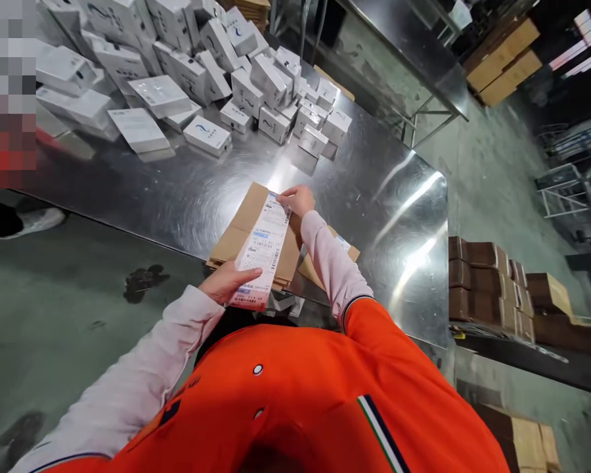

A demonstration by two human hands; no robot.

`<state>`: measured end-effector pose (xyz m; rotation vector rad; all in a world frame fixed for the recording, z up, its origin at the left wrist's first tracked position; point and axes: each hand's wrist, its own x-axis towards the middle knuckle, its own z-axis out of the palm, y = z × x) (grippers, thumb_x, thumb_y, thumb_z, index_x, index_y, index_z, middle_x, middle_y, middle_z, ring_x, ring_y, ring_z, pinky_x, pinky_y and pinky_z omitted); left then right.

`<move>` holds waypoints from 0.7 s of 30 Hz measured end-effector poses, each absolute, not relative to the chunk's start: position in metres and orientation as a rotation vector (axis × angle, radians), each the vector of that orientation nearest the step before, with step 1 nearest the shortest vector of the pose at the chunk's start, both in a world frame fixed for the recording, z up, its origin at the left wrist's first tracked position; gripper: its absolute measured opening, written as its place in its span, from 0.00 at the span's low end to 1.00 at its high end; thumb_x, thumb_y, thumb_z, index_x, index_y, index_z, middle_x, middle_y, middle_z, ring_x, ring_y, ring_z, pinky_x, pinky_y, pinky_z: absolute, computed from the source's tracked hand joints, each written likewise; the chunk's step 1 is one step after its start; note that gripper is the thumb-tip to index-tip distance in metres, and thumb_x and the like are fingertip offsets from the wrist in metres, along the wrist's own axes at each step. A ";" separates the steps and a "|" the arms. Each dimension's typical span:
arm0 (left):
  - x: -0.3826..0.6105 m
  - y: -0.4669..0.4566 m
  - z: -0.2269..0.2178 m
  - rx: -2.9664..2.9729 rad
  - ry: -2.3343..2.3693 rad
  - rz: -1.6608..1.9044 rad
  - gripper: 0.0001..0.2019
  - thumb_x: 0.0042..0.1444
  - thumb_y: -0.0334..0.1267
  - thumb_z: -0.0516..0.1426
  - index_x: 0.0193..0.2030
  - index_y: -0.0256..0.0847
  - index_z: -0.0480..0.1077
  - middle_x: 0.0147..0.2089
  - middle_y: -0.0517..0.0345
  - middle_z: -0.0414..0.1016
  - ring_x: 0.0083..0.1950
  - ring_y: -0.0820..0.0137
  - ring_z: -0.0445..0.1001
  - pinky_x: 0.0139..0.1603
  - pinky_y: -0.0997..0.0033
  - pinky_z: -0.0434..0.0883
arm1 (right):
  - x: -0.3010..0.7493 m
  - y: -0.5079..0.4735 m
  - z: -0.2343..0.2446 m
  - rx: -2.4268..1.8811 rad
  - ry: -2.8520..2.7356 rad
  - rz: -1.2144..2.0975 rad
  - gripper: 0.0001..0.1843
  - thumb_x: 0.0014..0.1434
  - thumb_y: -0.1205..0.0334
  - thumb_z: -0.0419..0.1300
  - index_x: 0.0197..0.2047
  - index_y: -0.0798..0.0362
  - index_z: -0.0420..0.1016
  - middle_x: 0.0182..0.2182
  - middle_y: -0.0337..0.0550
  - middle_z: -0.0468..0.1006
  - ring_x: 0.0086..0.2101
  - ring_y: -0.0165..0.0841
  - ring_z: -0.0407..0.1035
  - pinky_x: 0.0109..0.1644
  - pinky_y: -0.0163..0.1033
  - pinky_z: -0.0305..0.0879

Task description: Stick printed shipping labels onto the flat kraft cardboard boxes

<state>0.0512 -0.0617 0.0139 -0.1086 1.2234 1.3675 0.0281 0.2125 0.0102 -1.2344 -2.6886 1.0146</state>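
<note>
A long strip of printed shipping labels (263, 246) lies across a stack of flat brown cardboard (236, 230) near the table's front edge. My left hand (229, 281) grips the strip's near end, thumb on top and fingers hidden beneath. At the far end, my right hand (298, 199) pinches the strip's top corner between thumb and fingertips. Under my right forearm, another brown piece (312, 270) bears a white label, partly covered by the sleeve.
Many small white boxes (207, 135) are heaped on the far left of the steel table (374, 190). Stacked brown cartons (487, 282) stand to the right, beyond the table's edge. Another person's shoe (42, 220) shows at the left. A second metal table (414, 39) stands behind.
</note>
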 end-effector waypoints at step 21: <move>0.004 -0.110 0.050 0.374 2.018 1.288 0.27 0.53 0.61 0.56 0.36 0.33 0.76 0.33 0.41 0.80 0.36 0.54 0.79 0.38 0.58 0.77 | 0.088 0.123 0.009 0.058 -3.136 0.532 0.31 0.69 0.51 0.53 0.70 0.56 0.60 0.72 0.49 0.54 0.72 0.43 0.44 0.76 0.55 0.38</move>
